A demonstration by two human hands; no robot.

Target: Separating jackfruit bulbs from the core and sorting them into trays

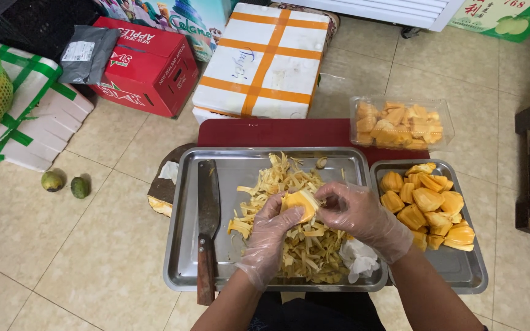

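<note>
Gloved left hand (269,236) and right hand (358,216) pinch yellow jackfruit pod (300,202) together.

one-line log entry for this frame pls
left hand: gloved, holds jackfruit pod | right hand: gloved, pinches same pod | below: large steel tray of fibres | cleaver idle on tray

bare steel tray (186,257) floor open left of cleaver (207,227), fibre scrap heap (289,214) blocks centre, right tray (461,270) packed with fruit pods (424,205)

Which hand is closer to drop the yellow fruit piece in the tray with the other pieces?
Probably the right hand: it pinches the fruit piece and is nearer the small tray than the left hand.
</note>
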